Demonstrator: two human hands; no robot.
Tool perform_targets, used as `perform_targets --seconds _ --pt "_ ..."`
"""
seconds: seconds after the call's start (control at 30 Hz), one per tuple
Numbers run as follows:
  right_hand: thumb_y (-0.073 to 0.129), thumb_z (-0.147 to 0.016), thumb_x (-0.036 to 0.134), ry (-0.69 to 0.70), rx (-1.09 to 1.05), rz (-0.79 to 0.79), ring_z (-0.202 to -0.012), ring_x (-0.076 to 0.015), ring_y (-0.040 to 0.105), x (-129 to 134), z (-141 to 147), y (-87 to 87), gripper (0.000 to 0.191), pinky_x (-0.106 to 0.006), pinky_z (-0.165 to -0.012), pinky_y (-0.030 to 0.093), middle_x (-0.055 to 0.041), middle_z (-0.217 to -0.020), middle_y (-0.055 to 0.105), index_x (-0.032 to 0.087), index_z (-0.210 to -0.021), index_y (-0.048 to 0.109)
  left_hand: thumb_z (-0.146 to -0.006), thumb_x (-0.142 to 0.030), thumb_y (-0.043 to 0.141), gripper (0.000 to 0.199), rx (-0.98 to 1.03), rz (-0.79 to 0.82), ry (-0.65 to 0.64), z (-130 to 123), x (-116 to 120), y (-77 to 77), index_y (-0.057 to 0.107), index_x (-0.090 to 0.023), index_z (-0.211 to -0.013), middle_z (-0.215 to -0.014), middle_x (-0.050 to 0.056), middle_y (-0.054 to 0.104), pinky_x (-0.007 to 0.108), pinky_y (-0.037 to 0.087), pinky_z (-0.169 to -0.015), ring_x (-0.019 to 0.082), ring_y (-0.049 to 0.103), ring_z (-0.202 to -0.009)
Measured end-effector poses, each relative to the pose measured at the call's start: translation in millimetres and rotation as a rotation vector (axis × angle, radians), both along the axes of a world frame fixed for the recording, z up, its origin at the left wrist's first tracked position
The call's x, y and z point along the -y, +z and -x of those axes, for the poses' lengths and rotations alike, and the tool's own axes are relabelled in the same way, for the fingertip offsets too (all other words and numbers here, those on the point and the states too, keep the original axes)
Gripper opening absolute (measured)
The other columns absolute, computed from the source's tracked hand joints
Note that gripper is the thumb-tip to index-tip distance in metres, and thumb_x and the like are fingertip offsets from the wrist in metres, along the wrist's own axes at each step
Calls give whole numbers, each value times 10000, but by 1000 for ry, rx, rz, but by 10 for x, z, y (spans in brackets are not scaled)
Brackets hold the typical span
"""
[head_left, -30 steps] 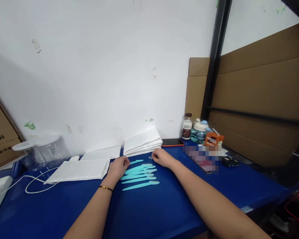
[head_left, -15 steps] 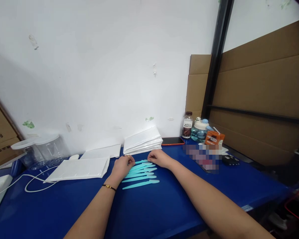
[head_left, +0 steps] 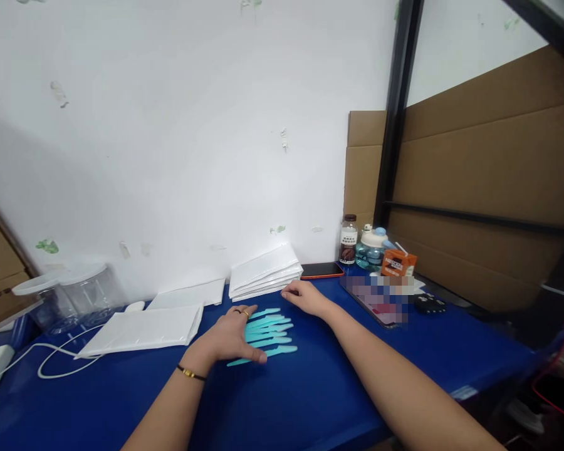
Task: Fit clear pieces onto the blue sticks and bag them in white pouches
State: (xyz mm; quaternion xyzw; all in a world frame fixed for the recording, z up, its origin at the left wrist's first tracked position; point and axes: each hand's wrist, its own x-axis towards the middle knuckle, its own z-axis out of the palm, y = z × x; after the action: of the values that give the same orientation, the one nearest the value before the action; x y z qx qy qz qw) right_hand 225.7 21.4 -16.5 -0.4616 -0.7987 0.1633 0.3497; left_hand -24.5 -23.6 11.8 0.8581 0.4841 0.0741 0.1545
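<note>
Along our blue tabletop's (head_left: 263, 407) back edge sits a stack of white packets (head_left: 266, 272). Our left hand (head_left: 230, 338) is spread, thumb toward the front edge, seemingly to span the row. Our right hand (head_left: 305, 296) rests nearer the back edge, fingertips together, nothing visible between them. The turquoise razors (head_left: 269, 329) lie roughly parallel beneath our left hand, heads toward the right edge, perhaps for neatness.

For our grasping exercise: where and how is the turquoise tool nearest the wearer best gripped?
Probably by its slim handle, pinched across the width from the near side. The tool lies flat, wider end to the right, and its neighbours sit beyond it. The left hand's thumb crosses over it.
</note>
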Motion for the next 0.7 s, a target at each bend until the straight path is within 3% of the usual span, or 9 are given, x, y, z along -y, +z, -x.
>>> perform_targets --seconds 0.07,0.23,0.3,0.5,0.6,0.7 --pt "513 -819 323 -50 -39 -6 -702 -139 542 -30 -79 0 234 -230 -637 395 -37 -798 631 162 -849 681 -450 -525 718 982 -66 -39 -25 -71 82 36 377 -226 -1320 -1320 112 416 359 346 -972 313 360 -1226" --pt "510 -823 341 -64 -65 -16 -708 -140 541 -17 -89 33 248 -230 -647 395 -38 -793 632 159 -836 678 -607 -264 578 456 -241 -153 24 -322 182 49 563 -183 -1056 -1065 122 569 342 431 -827 282 504 -1045" --pt "507 -826 351 -48 -69 -9 -726 -144 544 9 -42 44 256 -232 -655 395 -41 -808 636 160 -842 676 -632 -162 507 358 -291 -189 35 -409 183 25 570 -140 -983 -1003 139 590 333 433 -814 262 543 -973" --pt "434 -833 497 56 -242 127 -737 -174 561 51 117 -37 419 -272 -681 414 -44 -791 648 155 -813 675 -685 -134 467 307 -347 -160 106 -554 182 -62 555 -95 -977 -981 154 614 330 443 -789 250 594 -893" --pt "408 -817 559 70 -432 248 -801 -210 580 72 200 -65 489 -324 -744 430 -66 -843 659 150 -885 667 -719 -168 468 305 -288 -188 150 -535 169 -102 538 -82 -1004 -1006 159 605 334 433 -817 257 584 -926" --pt "448 -788 572 29 -648 292 -854 -222 584 146 272 20 481 -343 -758 445 -58 -903 646 189 -1027 615 -762 -181 438 322 -147 -171 228 -521 131 -118 488 -80 -1063 -979 145 609 301 442 -780 232 593 -895"
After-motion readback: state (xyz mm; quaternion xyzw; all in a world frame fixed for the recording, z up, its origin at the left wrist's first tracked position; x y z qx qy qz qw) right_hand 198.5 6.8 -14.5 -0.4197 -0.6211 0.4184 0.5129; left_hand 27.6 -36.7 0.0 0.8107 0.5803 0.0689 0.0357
